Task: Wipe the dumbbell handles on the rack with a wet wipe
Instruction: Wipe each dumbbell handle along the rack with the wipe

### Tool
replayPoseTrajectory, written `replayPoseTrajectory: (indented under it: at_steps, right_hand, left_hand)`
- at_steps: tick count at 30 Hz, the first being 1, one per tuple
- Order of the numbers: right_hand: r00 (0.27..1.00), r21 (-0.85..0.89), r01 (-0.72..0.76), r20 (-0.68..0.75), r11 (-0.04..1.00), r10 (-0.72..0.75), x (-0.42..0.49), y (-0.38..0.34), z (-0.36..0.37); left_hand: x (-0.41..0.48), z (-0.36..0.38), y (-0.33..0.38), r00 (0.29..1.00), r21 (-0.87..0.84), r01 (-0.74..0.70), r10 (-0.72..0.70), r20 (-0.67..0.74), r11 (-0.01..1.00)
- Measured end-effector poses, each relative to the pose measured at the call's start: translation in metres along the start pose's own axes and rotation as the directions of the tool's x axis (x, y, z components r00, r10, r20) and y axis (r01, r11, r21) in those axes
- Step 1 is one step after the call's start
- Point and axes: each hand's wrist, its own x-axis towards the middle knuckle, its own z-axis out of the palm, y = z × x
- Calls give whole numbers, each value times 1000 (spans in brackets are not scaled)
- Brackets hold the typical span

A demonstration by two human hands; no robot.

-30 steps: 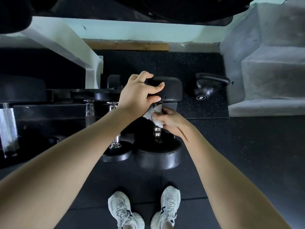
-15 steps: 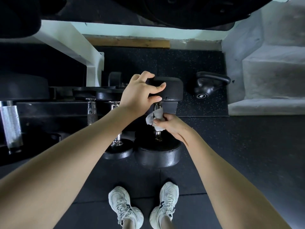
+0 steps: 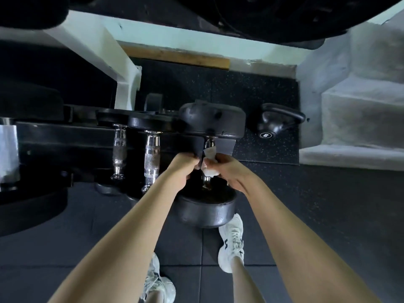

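A black dumbbell lies on the rack (image 3: 54, 136) with its far head (image 3: 212, 121) up and its near head (image 3: 205, 208) toward me. Its chrome handle (image 3: 206, 182) shows below a white wet wipe (image 3: 209, 159) wrapped round the handle's middle. My right hand (image 3: 229, 171) grips the wipe and handle from the right. My left hand (image 3: 182, 169) meets it from the left, fingers curled at the wipe's left edge. Two smaller dumbbells with bare chrome handles (image 3: 119, 154) (image 3: 152, 158) sit to the left.
A black kettlebell (image 3: 275, 125) stands on the rubber floor to the right, with concrete steps (image 3: 360, 119) beyond it. A white frame post (image 3: 124, 84) rises behind the rack. A large dark plate (image 3: 262, 14) hangs overhead. My shoes (image 3: 231, 241) are under the dumbbell.
My left hand has left the dumbbell's far head and come down to the wipe on the handle. The right hand stays on the wipe. My view moved closer.
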Motion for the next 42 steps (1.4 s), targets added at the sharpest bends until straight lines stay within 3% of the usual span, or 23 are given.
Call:
replayPoseTrajectory:
  at_steps: [3, 7, 9, 11, 14, 18, 21, 25, 30, 38, 42]
  right_hand:
    - [999, -52, 31, -34, 998, -33, 6, 8, -2]
    - [928, -278, 82, -329, 957, -175, 0, 18, 4]
    - [888, -283, 109, -403, 953, -222, -7, 18, 9]
    - [870, -197, 142, -443, 970, -217, -12, 17, 14]
    - [854, -88, 145, -492, 985, -170, -13, 17, 19]
    - [855, 85, 209, -500, 974, -139, -10, 26, 23]
    - [864, 230, 238, -493, 944, -98, -6, 26, 24]
    - [878, 350, 241, -475, 905, -50, -1, 20, 26]
    - [895, 463, 226, -445, 857, 5, 3, 12, 32]
    - [934, 153, 105, -355, 983, -44, -5, 22, 15]
    - [951, 96, 72, -308, 993, -39, -12, 21, 8]
  left_hand:
    - [12, 5, -8, 1000, -38, -1, 1, -12, 999]
    - [0, 5, -5, 957, 203, -184, 222, -187, 962]
    - [-4, 7, -2, 968, 44, -177, 182, -172, 983]
    - [-4, 10, -1, 989, -163, -113, 95, -116, 980]
    - [0, 12, -3, 996, -442, -36, -4, -89, 897]
    - [10, 16, -11, 986, -490, -37, -48, -159, 871]
    - [15, 24, -20, 984, -482, -93, 6, -180, 871]
    - [17, 29, -27, 995, -552, -98, 98, -29, 828]
    - [14, 28, -25, 991, -401, -133, 120, -57, 906]
    - [9, 16, -22, 920, 54, -364, 368, -138, 930]
    - [14, 6, -18, 923, 369, -350, 385, -23, 861]
